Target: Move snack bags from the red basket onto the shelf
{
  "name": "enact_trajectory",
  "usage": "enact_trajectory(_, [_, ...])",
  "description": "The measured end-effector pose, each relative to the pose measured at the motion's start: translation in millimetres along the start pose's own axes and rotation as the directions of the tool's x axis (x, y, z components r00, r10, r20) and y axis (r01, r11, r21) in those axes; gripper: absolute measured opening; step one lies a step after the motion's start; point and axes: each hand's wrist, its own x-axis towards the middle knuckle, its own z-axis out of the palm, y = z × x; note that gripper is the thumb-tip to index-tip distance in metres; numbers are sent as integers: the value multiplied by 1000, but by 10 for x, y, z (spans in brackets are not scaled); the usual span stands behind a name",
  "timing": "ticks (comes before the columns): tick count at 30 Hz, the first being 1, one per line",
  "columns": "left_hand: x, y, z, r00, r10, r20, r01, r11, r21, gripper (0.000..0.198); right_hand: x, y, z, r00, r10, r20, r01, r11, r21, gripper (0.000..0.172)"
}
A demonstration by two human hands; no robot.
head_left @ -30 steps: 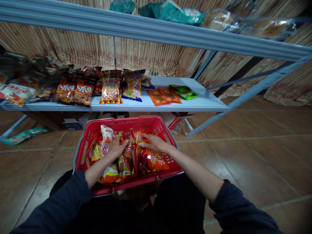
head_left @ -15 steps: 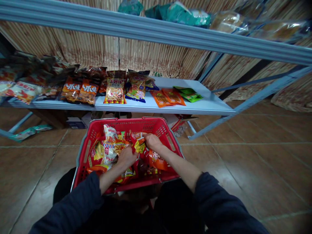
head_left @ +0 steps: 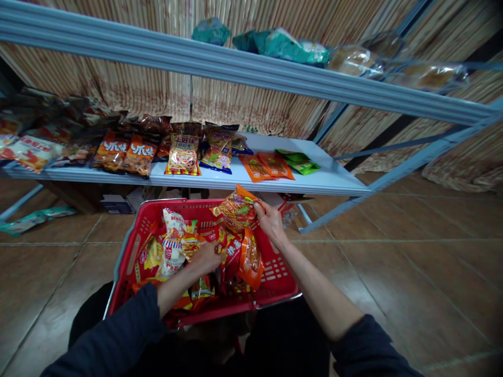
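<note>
A red plastic shopping basket [head_left: 271, 290] full of snack bags stands in front of my knees. My right hand [head_left: 270, 222] pinches the right edge of an orange snack bag [head_left: 238, 209], lifted at the basket's far rim. Down among the bags, my left hand [head_left: 207, 257] has its fingers closed at the edge of a red snack bag [head_left: 232, 252]; the fingertips are partly hidden. Left of it lie a white snack bag [head_left: 173, 222] and a yellow one [head_left: 152, 254]. An orange packet with a clear window [head_left: 251, 259] leans at the basket's right side.
Beyond the basket runs a low blue-white shelf [head_left: 306, 180] with orange-black bags [head_left: 140, 153], flat orange packets [head_left: 275, 165] and a green packet [head_left: 301, 161]. An upper shelf beam [head_left: 251, 73] crosses above. A teal packet [head_left: 43, 217] lies on the tiled floor at left.
My right hand has risen from inside the basket toward its far right rim, bringing up the orange snack bag. My left hand stays low among the bags. The view has shifted slightly.
</note>
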Motion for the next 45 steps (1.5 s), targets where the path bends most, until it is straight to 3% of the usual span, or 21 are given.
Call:
enact_trajectory(3, [-25, 37, 45, 1000, 12, 16, -15, 987, 162, 14, 71, -19, -80, 997, 68, -38, -65, 995, 79, 44])
enact_trajectory(6, [-92, -1, 41, 996, 69, 59, -77, 986, 146, 20, 115, 3, -169, 996, 91, -9, -89, 987, 132, 46])
enact_trajectory(11, [-163, -146, 66, 976, 181, 119, -169, 980, -101, 40, 205, 2, -374, 990, 127, -59, -115, 978, 174, 47])
enact_trajectory(16, [-30, -112, 66, 991, 116, 65, -92, 950, -297, 27, 361, -133, -638, 973, 192, -130, -136, 928, 347, 44])
enact_trajectory(18, [20, -2, 7, 998, 54, 33, -29, 853, -521, 28, 382, -237, -708, 966, 242, -87, -172, 860, 480, 40])
enact_trajectory(19, [34, 62, -31, 999, 30, 41, 4, 758, -652, 31, 376, -297, -731, 964, 259, -51, -190, 814, 550, 37])
enact_trajectory(22, [39, 235, -124, 985, 23, 170, 145, 412, -899, 42, 303, -472, -769, 963, 266, 49, -225, 686, 692, 34])
enact_trajectory(24, [42, 302, -130, 956, 75, 283, 254, 271, -928, 51, 237, -565, -788, 962, 261, 81, -237, 650, 722, 36])
enact_trajectory(31, [84, 404, 77, 911, 184, 369, 344, 157, -926, 59, 154, -775, -897, 961, 275, 5, -159, 542, 825, 38])
enact_trajectory(33, [51, 483, 102, 894, 295, 336, 335, 56, -941, 57, 106, -808, -848, 958, 287, -11, -146, 520, 842, 36])
enact_trajectory(35, [15, 580, 84, 910, 344, 231, 262, -45, -964, 48, -6, -811, -720, 950, 310, 47, -199, 481, 854, 36])
enact_trajectory(38, [10, 691, -34, 969, 207, 138, 168, -139, -976, 31, -282, -748, -434, 916, 355, 187, -318, 359, 877, 36])
enact_trajectory(41, [63, 701, -244, 998, 19, 65, 66, -118, -991, 23, -593, -642, -180, 865, 388, 318, -434, 260, 863, 33])
enact_trajectory(45, [123, 600, -535, 997, -63, 38, 39, 23, -999, 27, -882, -542, -30, 780, 350, 519, -611, 247, 752, 27])
